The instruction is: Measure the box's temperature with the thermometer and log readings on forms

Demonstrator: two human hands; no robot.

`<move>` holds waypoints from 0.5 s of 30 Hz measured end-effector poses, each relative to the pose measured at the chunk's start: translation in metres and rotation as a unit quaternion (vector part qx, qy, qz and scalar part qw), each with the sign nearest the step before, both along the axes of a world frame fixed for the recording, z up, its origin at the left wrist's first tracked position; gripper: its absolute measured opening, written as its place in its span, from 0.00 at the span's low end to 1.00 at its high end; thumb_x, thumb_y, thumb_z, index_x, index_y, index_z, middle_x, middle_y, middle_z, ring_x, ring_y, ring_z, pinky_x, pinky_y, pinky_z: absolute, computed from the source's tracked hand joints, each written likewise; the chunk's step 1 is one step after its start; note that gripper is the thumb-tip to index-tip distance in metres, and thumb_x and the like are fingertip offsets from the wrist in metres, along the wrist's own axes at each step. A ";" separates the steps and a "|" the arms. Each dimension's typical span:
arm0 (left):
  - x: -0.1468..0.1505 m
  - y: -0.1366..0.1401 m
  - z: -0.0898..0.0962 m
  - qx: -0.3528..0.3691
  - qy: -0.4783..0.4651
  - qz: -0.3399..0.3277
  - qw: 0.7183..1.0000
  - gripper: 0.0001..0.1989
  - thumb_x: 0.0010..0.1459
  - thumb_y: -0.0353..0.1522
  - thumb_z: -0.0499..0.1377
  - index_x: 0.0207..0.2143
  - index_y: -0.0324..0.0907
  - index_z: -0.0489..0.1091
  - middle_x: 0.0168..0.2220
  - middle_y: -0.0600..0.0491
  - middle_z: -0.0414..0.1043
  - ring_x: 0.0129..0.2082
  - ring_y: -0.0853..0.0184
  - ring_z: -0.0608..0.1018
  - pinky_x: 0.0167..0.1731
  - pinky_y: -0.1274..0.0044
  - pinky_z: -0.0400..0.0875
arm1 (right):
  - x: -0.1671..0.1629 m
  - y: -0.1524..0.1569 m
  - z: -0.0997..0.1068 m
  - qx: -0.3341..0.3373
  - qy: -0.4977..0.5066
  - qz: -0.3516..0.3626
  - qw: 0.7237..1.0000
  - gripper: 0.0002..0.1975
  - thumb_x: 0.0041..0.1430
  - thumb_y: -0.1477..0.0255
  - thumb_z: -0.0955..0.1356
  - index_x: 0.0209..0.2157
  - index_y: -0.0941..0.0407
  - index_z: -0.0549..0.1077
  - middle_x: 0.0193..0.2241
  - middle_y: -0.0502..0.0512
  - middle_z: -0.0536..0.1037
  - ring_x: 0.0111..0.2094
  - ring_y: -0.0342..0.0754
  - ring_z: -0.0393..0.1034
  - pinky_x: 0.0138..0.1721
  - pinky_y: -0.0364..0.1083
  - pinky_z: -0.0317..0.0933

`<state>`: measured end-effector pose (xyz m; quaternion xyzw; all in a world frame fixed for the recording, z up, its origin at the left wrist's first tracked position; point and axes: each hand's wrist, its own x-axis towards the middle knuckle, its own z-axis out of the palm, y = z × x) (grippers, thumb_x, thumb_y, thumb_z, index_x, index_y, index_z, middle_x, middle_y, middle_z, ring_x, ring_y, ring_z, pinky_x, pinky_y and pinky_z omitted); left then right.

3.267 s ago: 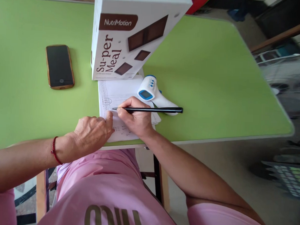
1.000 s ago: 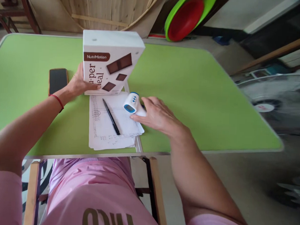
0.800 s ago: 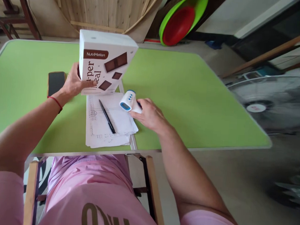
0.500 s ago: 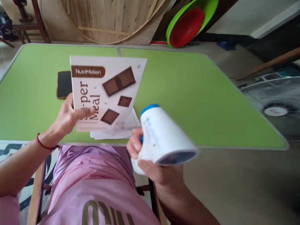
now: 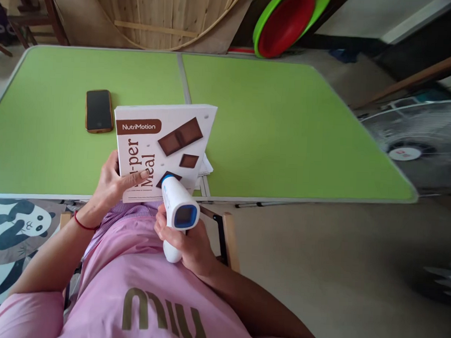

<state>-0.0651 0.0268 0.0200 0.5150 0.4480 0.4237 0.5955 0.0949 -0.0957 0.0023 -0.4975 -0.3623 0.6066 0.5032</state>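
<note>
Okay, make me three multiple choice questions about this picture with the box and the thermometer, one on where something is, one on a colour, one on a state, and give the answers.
1. Where does the phone lie?
A. on the table, left of the box
B. on the floor
C. on top of the box

2. What colour is the table top?
A. white
B. green
C. brown

3. What does the right hand do?
A. rests flat on the table
B. writes with a pen
C. grips the thermometer, its front end toward the box

Answers: 1 A, the phone lies on the green top beside the box's left edge. 2 B, the whole top is light green. 3 C, the fingers wrap the handle while the left hand holds the box.
</note>
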 end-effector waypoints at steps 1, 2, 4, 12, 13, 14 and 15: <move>0.000 0.000 0.001 -0.002 -0.002 -0.003 1.000 0.31 0.45 0.43 0.76 0.47 0.41 0.70 0.42 0.47 0.80 0.39 0.55 0.82 0.37 0.66 0.78 | -0.001 0.000 -0.001 0.000 0.014 0.000 1.000 0.13 0.49 0.62 0.74 0.31 0.52 0.70 0.24 0.48 0.68 0.24 0.43 0.59 0.27 0.48 0.60; 0.001 0.000 0.001 -0.004 -0.005 -0.006 1.000 0.30 0.45 0.43 0.76 0.46 0.41 0.70 0.42 0.47 0.80 0.39 0.55 0.82 0.37 0.66 0.78 | -0.002 0.001 -0.002 0.002 0.028 -0.001 1.000 0.13 0.49 0.62 0.74 0.32 0.53 0.71 0.24 0.48 0.68 0.24 0.43 0.59 0.28 0.48 0.60; 0.001 0.000 0.001 -0.005 -0.015 -0.011 1.000 0.30 0.44 0.42 0.76 0.46 0.41 0.70 0.42 0.47 0.80 0.40 0.55 0.82 0.37 0.67 0.78 | -0.003 0.002 -0.001 0.008 0.047 0.000 0.999 0.13 0.49 0.62 0.74 0.32 0.53 0.71 0.24 0.48 0.68 0.24 0.43 0.59 0.28 0.48 0.59; 0.002 -0.002 0.010 -0.014 -0.017 -0.011 1.000 0.32 0.42 0.42 0.77 0.46 0.42 0.70 0.44 0.46 0.81 0.43 0.52 0.82 0.39 0.66 0.78 | -0.006 0.003 0.005 0.003 0.049 0.002 0.999 0.10 0.49 0.66 0.74 0.28 0.54 0.70 0.22 0.48 0.68 0.24 0.43 0.60 0.29 0.48 0.57; 0.002 -0.003 0.012 -0.016 -0.016 -0.009 1.000 0.31 0.41 0.42 0.77 0.45 0.42 0.70 0.44 0.46 0.81 0.43 0.52 0.82 0.38 0.66 0.78 | -0.006 0.003 0.004 0.001 0.054 -0.001 0.999 0.10 0.49 0.66 0.74 0.28 0.54 0.70 0.23 0.47 0.68 0.24 0.43 0.59 0.29 0.48 0.57; 0.003 -0.003 0.014 -0.016 -0.014 -0.008 1.000 0.31 0.41 0.42 0.77 0.45 0.41 0.70 0.43 0.47 0.81 0.43 0.51 0.82 0.38 0.66 0.78 | -0.007 0.003 0.003 0.000 0.058 -0.003 0.998 0.10 0.49 0.67 0.74 0.28 0.54 0.70 0.23 0.47 0.68 0.24 0.42 0.59 0.29 0.48 0.57; 0.003 -0.004 0.015 -0.017 -0.014 -0.009 1.000 0.31 0.41 0.42 0.77 0.44 0.41 0.70 0.43 0.46 0.81 0.43 0.51 0.82 0.38 0.66 0.78 | -0.007 0.003 0.002 -0.001 0.061 -0.005 0.998 0.10 0.49 0.67 0.74 0.28 0.54 0.70 0.23 0.47 0.69 0.25 0.42 0.59 0.30 0.47 0.57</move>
